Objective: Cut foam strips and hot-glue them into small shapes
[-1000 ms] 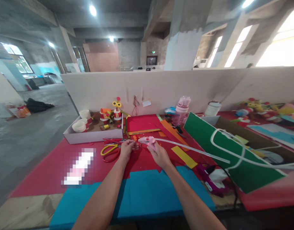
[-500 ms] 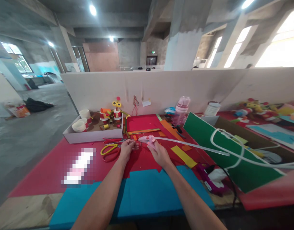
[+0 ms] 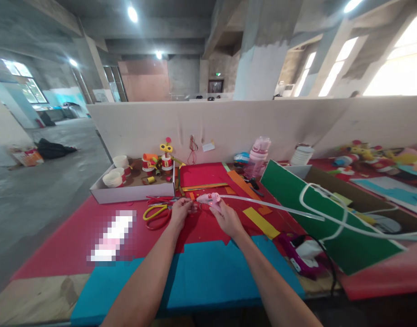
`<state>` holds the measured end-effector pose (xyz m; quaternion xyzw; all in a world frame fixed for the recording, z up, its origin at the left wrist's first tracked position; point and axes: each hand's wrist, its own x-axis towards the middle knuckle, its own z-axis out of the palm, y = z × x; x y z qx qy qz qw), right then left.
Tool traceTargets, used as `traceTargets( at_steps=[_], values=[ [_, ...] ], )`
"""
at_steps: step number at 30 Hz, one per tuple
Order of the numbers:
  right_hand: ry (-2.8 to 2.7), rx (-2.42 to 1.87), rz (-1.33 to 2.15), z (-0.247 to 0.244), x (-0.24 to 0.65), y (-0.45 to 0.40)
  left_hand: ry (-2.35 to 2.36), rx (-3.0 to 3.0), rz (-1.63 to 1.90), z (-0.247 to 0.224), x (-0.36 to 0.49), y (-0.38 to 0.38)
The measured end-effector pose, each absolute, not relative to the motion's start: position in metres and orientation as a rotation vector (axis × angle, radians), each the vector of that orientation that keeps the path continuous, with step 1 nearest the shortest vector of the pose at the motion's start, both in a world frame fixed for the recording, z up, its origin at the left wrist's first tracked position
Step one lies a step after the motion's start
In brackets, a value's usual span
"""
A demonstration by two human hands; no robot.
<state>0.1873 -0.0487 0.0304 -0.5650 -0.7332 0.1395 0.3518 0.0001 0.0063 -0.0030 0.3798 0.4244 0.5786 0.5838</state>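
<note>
My right hand (image 3: 228,220) is closed around the handle of a pink hot glue gun (image 3: 213,198), its nozzle pointing left. A long clear glue stick (image 3: 272,206) runs out of the gun's back toward the right. Just left of the nozzle, my left hand (image 3: 181,212) is pinched with its fingertips together; whatever lies between them is too small to make out. Scissors with yellow and red handles (image 3: 155,212) lie beside the left hand on the red table covering (image 3: 136,236). Blue sheets (image 3: 218,277) lie under my forearms.
A white box (image 3: 133,194) at the back left holds paper cups and small cup figures. To the right stand a green board (image 3: 296,195), a purple power strip (image 3: 298,261) and a looping white cord (image 3: 344,218). A pink bottle (image 3: 257,156) stands near the partition (image 3: 228,127).
</note>
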Motion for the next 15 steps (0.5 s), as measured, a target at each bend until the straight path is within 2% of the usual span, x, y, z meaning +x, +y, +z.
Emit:
traceTargets(
  at_steps=[15],
  values=[
    [-1.777, -1.417, 0.424, 0.027, 0.195, -0.039, 0.981, 0.881, 1.363, -0.002, -0.001, 0.006]
  ],
)
